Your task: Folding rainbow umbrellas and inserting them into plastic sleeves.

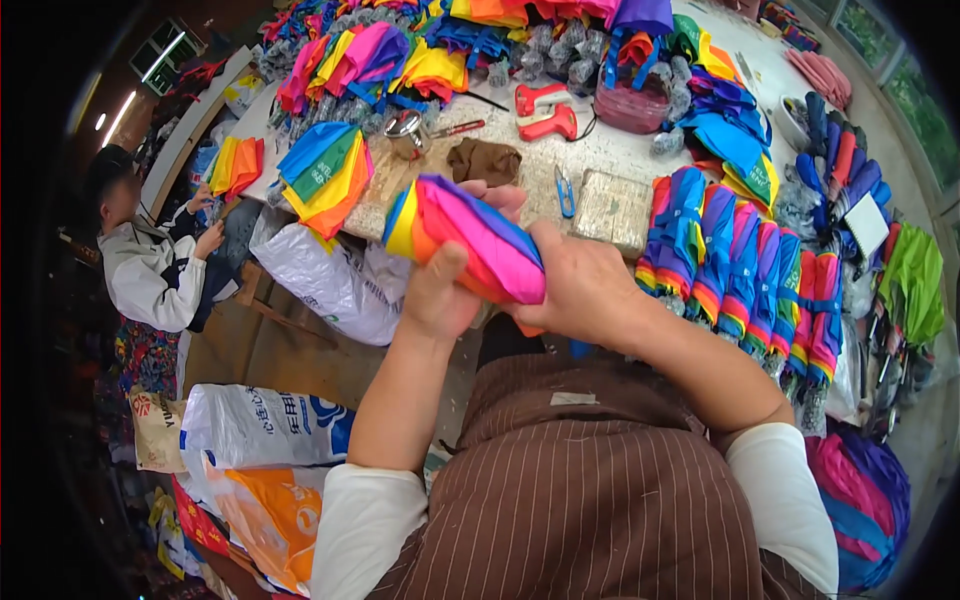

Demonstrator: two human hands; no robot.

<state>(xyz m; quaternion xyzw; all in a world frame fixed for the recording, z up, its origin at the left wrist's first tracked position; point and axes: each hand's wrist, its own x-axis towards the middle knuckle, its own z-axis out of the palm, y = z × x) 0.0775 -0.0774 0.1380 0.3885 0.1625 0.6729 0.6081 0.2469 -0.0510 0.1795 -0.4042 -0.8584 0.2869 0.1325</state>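
Note:
A rainbow-coloured folding umbrella (478, 238), its canopy bundled into a roll, is held at a slant over the table's near edge. My left hand (442, 292) cups it from underneath, with the thumb on the near side and fingertips showing beyond the far side. Around the pink and blue right end, my right hand (588, 285) is closed. Another folded rainbow umbrella (325, 178) lies on the table to the left. On the right, several rolled rainbow umbrellas (722, 245) stand in a row.
Past my hands on the worktable (535, 160) are a brown cloth (485, 160), blue-handled snips (566, 190), a flat block (612, 212), red-and-white hand tools (545, 112) and a shiny metal container (406, 132). Umbrella piles (370, 60) lie behind. A person (150, 255) sits at left near plastic sacks (325, 280).

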